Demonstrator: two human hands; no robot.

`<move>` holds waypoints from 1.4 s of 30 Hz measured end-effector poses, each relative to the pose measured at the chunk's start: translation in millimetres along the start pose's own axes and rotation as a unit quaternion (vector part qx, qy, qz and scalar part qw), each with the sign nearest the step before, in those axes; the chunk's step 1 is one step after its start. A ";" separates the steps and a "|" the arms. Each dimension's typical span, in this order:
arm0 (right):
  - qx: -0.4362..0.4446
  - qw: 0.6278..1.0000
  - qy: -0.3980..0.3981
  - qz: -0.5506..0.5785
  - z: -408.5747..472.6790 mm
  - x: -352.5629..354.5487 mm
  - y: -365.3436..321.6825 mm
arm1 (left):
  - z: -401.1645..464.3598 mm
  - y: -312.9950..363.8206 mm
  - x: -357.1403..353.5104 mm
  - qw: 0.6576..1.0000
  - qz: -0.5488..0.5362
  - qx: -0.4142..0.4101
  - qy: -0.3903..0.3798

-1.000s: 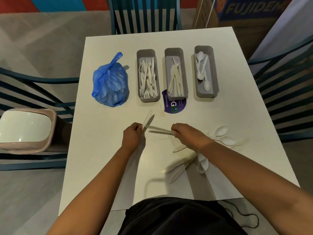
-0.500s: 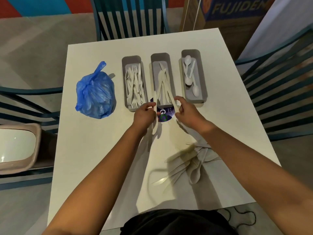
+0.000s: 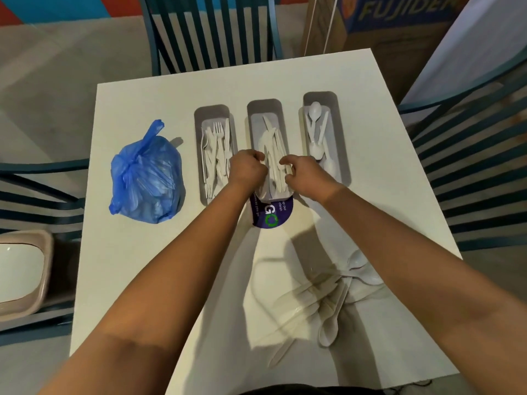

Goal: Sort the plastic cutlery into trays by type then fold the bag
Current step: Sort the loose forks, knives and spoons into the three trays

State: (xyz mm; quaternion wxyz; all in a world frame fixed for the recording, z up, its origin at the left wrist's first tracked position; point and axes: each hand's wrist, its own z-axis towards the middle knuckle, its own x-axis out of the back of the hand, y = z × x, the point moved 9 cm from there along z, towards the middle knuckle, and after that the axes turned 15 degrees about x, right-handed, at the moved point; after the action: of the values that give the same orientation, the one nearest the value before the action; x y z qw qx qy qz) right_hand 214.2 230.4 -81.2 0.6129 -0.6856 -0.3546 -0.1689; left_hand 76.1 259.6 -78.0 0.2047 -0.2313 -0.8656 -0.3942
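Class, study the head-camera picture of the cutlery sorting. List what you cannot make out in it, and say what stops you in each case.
All from the head view:
1. Contents of the blue bag: knotted shut, its plastic too cloudy.
2. Near end of the knife tray: covered by the left hand and right hand.
3. Whether the right hand's fingers hold a knife: white on white, too small.
4. Loose pile near the right forearm: blurred and in shadow, so no count.
5. Purple label: partly under the tray.

2 bare forearms [image 3: 182, 283], no sleeves; dark garment [image 3: 285, 390] below.

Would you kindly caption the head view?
Both hands, left hand and right hand, over the middle tray of knives.
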 end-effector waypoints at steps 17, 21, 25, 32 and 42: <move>0.014 0.998 0.006 -0.067 31.3 12.2 -4.6 | 22.7 45.7 7.9 0.997 0.055 -0.050 -0.008; 0.030 0.998 0.023 -0.042 2.0 14.1 1.4 | -0.1 20.9 7.3 0.998 -0.016 -0.053 -0.027; 0.046 0.999 0.023 -0.014 -28.0 11.3 12.0 | -36.7 -6.4 -9.1 0.996 -0.011 -0.068 -0.055; 0.015 0.999 0.037 -0.016 -79.9 12.1 40.3 | -94.3 -60.6 -55.8 0.989 0.067 -0.074 -0.112; -0.061 0.995 0.061 -0.043 -164.8 15.5 80.7 | -125.1 -100.9 -87.2 0.973 0.159 -0.095 -0.138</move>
State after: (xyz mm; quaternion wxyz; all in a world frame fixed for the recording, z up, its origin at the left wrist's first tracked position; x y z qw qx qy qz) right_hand 314.3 76.6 -97.4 0.5824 -0.6945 -0.3350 -0.2576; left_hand 111.5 82.7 -108.4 0.1203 -0.4368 -0.7961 -0.4012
